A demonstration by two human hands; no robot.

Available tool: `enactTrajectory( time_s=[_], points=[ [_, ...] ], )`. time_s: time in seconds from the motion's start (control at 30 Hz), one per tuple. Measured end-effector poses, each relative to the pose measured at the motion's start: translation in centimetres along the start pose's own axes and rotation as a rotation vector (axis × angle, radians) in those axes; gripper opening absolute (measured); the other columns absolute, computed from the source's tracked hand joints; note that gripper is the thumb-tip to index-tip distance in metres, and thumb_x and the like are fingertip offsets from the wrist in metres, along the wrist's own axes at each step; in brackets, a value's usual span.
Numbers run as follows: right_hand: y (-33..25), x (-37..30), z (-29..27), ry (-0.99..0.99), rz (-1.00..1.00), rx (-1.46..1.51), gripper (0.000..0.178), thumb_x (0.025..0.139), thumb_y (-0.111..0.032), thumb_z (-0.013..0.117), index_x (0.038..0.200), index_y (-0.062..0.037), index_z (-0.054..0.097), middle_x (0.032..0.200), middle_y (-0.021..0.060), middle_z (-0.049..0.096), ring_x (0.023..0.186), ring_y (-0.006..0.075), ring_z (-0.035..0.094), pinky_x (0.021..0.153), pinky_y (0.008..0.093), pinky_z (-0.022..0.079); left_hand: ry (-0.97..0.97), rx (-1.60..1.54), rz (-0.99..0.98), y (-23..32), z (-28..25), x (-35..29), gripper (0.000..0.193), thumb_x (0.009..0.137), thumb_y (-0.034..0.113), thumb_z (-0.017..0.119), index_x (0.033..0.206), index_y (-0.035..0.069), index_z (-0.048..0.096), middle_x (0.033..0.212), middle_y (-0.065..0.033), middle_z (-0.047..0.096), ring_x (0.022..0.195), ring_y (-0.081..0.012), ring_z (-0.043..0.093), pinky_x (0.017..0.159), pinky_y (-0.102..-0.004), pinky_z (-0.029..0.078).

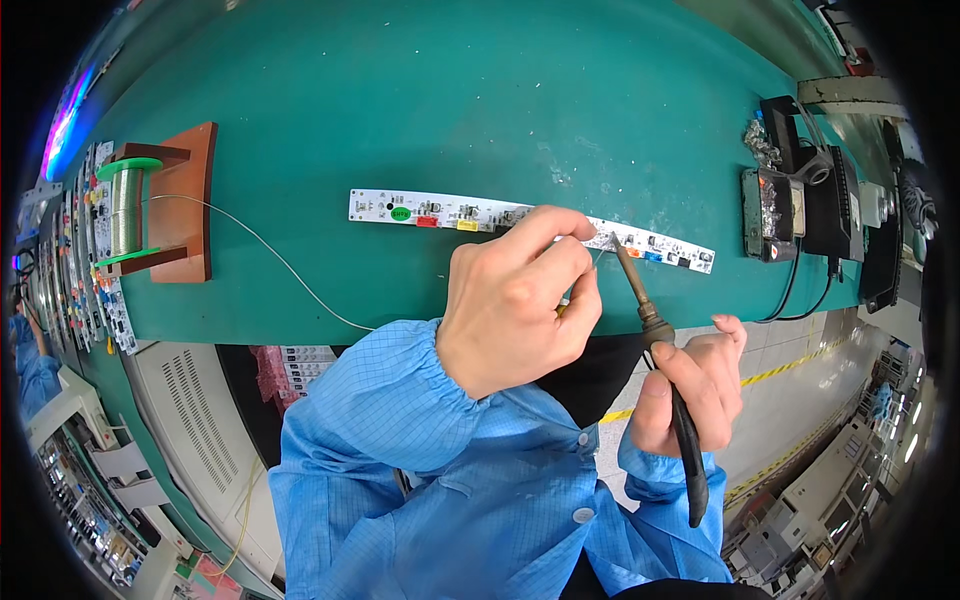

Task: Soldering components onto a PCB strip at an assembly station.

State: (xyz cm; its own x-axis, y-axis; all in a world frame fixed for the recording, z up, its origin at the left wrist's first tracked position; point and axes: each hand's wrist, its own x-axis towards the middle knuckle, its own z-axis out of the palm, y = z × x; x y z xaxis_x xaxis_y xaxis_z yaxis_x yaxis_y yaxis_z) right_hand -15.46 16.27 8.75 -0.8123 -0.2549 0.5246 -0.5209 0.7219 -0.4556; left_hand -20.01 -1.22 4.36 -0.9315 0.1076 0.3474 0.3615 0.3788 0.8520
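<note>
A long narrow white circuit board (pixel 437 208) with small coloured connectors lies on the green mat. Over its middle is my left hand (pixel 525 300), fingers bent in and pinching thin solder wire (pixel 262 238). That wire runs from a spool (pixel 127 212) on a brown stand and passes out of sight at my left sleeve; a short end shows by my fingertips. My right hand (pixel 697 385) grips the dark handle of a soldering iron (pixel 648 318). Its tip meets the board just right of my left fingertips; whether it touches the wire I cannot tell.
Several populated boards (pixel 75 260) stand in a row at the far left. On the right sit a soldering iron stand (pixel 770 215) and a black box (pixel 835 210) with cables. The mat's near edge (pixel 250 340) runs below my hands.
</note>
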Motion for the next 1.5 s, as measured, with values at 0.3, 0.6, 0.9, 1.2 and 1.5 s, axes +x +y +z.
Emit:
enactTrajectory(
  time_s=[0.3, 0.6, 0.9, 1.2, 1.5],
  points=[
    [0.0, 0.1, 0.1, 0.016, -0.007, -0.003, 0.013, 0.071, -0.005, 0.061, 0.083, -0.0060, 0.065, 0.056, 0.0008, 0.049, 0.053, 0.0158, 0.046, 0.088, 0.0415, 0.040, 0.066, 0.035, 0.066, -0.4, 0.5, 0.1, 0.010, 0.069, 0.001, 0.065, 0.064, 0.002, 0.056, 0.087, -0.0047, 0.062, 0.047, -0.0180, 0.055, 0.042, -0.0307, 0.044],
    [0.0, 0.1, 0.0, 0.010, 0.013, 0.013, 0.013, 0.071, -0.006, 0.061, 0.083, -0.0057, 0.066, 0.056, 0.0009, 0.049, 0.053, 0.0156, 0.046, 0.089, 0.0410, 0.039, 0.057, 0.033, 0.056, -0.2, 0.3, 0.1, 0.010, 0.069, 0.001, 0.065, 0.064, 0.002, 0.056, 0.087, -0.0053, 0.063, 0.047, -0.0178, 0.055, 0.042, -0.0307, 0.044],
    [0.1, 0.2, -0.3, 0.034, 0.014, 0.018, 0.014, 0.070, -0.008, 0.061, 0.082, -0.0058, 0.066, 0.054, 0.0004, 0.047, 0.052, 0.0155, 0.043, 0.088, 0.0435, 0.039, 0.058, 0.007, 0.065, -0.3, 0.4, 0.2, 0.010, 0.068, 0.000, 0.064, 0.064, 0.002, 0.055, 0.088, -0.0054, 0.063, 0.047, -0.0174, 0.055, 0.041, -0.0302, 0.043],
    [6.3, -4.7, -2.1, 0.422, -0.013, 0.014, 0.040, 0.089, -0.028, 0.045, 0.107, 0.0069, 0.053, 0.094, 0.0226, 0.056, 0.087, 0.0314, 0.054, 0.089, 0.0506, 0.040, -0.020, -0.015, -0.001, 0.3, 0.1, 0.0, 0.009, 0.067, -0.007, 0.064, 0.069, -0.001, 0.058, 0.091, -0.0122, 0.065, 0.059, -0.0160, 0.062, 0.048, -0.0259, 0.045],
    [10.8, -7.0, -2.0, 0.384, 0.243, -0.122, 0.041, 0.093, -0.024, 0.047, 0.116, 0.0093, 0.053, 0.108, 0.0234, 0.058, 0.102, 0.0314, 0.057, 0.093, 0.0413, 0.041, 0.046, 0.058, 0.048, 0.9, -0.9, 0.0, 0.015, 0.062, -0.006, 0.068, 0.074, 0.002, 0.064, 0.084, -0.0112, 0.064, 0.054, -0.0186, 0.060, 0.046, -0.0266, 0.046]
  ],
)
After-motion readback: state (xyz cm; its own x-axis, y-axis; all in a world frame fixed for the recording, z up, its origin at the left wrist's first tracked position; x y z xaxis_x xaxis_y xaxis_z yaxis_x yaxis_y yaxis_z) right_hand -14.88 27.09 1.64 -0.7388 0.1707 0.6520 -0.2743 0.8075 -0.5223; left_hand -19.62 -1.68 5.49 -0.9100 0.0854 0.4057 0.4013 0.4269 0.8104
